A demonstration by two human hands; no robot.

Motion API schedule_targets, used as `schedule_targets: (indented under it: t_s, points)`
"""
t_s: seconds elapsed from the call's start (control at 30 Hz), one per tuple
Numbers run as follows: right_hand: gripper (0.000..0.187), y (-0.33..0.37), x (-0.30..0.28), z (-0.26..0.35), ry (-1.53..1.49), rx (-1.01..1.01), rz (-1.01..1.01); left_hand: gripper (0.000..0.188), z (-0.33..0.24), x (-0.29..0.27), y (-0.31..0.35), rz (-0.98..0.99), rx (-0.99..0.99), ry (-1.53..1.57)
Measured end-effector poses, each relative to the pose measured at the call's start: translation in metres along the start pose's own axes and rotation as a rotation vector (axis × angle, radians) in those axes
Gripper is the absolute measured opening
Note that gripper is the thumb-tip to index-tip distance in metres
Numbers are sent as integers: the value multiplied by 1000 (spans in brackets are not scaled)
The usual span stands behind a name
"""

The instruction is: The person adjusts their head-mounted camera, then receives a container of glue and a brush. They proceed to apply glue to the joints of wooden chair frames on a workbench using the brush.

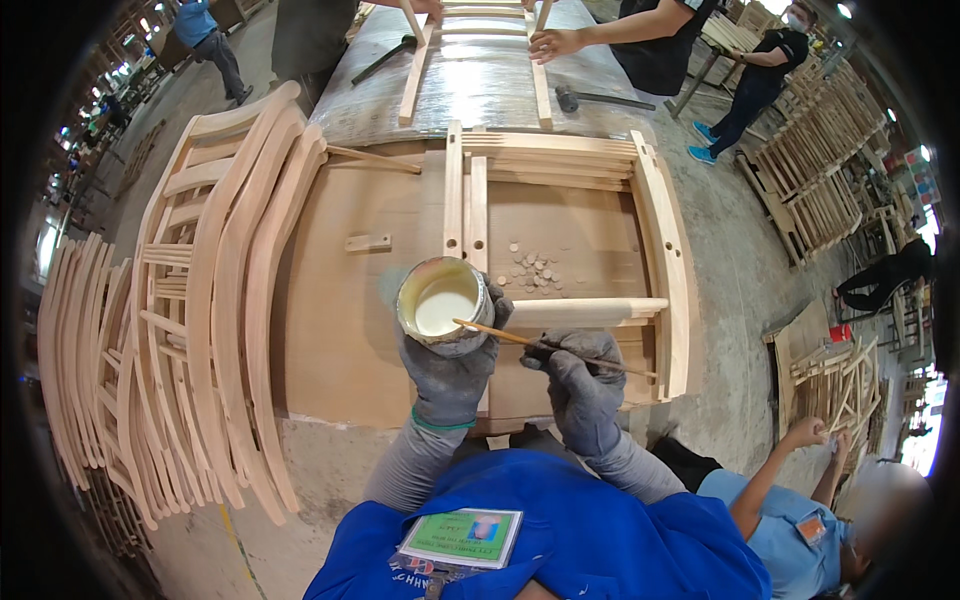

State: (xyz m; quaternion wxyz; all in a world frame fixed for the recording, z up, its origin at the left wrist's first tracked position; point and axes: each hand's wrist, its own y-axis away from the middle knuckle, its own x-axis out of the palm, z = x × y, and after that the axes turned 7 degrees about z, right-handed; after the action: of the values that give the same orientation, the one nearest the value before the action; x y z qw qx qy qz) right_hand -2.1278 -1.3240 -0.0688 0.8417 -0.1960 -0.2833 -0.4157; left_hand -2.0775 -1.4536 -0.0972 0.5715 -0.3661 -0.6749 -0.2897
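My gloved left hand (447, 378) is wrapped round a round tub (405, 310) with a stained rim. White liquid (445, 306), like glue, partly fills it. In my gloved right hand (582, 385) is a thin wooden stick (502, 334), pinched between thumb and fingers, its tip at the tub's opening. Beyond my hands a wooden chair frame (677, 290) lies on a cardboard-covered table (340, 330). Dark round holes show in its rails. Several small round wooden plugs (537, 270) lie scattered inside the frame.
Curved chair backs (225, 230) stand stacked at the left. A small wood block (368, 243) and a wooden bar (375, 158) lie on the cardboard. Across the wrapped table (470, 85), people handle another frame near mallets (568, 98). A co-worker (790, 520) is close on my right.
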Motion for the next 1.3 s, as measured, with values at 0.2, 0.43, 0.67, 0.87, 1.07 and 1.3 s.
schedule_targets:
  t_s: [0.2,0.43,0.67,0.87,1.07,1.3]
  points:
    - [10,-31,-36,38,-7,-47,27,64,44,17,-5,27,63,-127]
    - [9,-34,-59,67,326,2,172,55,51,27,-5,68,244,-739]
    - [14,-55,-37,92,543,-6,312,51,38,35,-5,24,232,-538]
    - [14,-37,-17,97,528,43,411,51,28,31,-4,-68,245,-511]
    - [14,-70,-5,93,937,-211,610,50,17,27,0,105,161,-547]
    - [15,-17,-14,70,588,142,264,53,11,24,6,123,439,-876]
